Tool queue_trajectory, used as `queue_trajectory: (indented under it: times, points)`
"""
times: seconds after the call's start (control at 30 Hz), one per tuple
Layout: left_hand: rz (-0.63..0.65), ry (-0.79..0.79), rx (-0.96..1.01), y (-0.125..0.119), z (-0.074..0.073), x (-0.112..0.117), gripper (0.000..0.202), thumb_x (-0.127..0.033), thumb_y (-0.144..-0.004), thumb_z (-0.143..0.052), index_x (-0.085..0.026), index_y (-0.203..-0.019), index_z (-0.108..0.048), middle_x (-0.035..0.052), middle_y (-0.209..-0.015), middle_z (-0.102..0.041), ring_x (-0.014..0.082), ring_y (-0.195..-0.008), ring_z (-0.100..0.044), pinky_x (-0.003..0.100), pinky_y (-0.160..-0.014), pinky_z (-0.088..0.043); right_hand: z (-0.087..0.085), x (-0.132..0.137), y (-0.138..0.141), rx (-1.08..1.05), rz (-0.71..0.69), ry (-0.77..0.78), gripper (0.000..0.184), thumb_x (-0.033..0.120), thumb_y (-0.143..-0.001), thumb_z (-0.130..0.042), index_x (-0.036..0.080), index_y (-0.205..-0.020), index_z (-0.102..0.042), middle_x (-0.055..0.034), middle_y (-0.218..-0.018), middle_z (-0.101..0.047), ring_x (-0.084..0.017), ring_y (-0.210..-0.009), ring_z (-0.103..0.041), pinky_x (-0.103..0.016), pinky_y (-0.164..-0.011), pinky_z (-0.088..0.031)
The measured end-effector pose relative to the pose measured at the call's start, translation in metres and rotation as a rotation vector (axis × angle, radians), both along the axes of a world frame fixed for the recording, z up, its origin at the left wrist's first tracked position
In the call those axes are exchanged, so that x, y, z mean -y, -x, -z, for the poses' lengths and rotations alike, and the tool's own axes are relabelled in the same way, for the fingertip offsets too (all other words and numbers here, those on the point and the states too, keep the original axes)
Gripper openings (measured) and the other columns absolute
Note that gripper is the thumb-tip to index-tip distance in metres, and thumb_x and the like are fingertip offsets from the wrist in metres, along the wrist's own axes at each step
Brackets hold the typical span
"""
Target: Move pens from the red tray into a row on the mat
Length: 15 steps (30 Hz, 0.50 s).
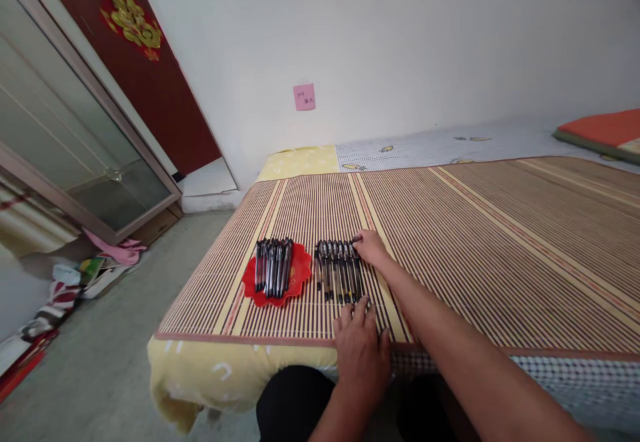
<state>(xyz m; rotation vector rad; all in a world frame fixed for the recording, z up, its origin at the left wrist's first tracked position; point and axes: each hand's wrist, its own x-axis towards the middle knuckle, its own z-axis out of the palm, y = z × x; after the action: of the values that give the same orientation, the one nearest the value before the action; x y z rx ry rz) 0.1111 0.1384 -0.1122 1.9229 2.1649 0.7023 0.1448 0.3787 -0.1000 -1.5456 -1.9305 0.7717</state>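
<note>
Several black pens lie side by side in a row on a striped bamboo mat. My right hand rests at the far end of the row, fingers curled against the pen tops. My left hand lies flat at the near end, fingertips touching the pen bottoms, fingers together and stretched out. To the left, a second bunch of black pens sits on a red scalloped plate.
The mat covers a bed with a yellow sheet hanging over the near edge. A pink note sticks on the white wall. A glass door and clothes on the floor are at left. An orange cushion lies far right.
</note>
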Motion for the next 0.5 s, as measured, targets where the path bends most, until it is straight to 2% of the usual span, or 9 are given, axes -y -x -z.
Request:
queue_trajectory:
  times: [0.23,0.5]
  points:
    - [0.003,-0.003,0.034,0.0003,0.0018,-0.001,0.043,-0.026,-0.091,-0.054,-0.025,-0.134,-0.059,0.0034,-0.149,-0.051,0.0359,-0.129,-0.045,0.062,-0.103,-0.04,0.0015,0.001,-0.0024,0.054,-0.009,-0.01,0.014,0.008,-0.078,-0.064,0.014,-0.084,-0.076,-0.0076,-0.084,-0.075,-0.016,-0.074,-0.067,-0.021,-0.061,-0.041]
    - [0.007,0.0,0.014,-0.0004,-0.0008,0.0014,0.043,-0.026,-0.091,-0.055,-0.025,-0.135,-0.059,0.0032,-0.15,-0.05,0.0363,-0.129,-0.045,0.062,-0.103,-0.04,-0.0045,0.009,-0.0079,0.044,-0.024,-0.004,0.013,0.012,-0.082,-0.062,0.013,-0.081,-0.075,-0.0077,-0.084,-0.073,-0.016,-0.074,-0.066,-0.021,-0.063,-0.042]
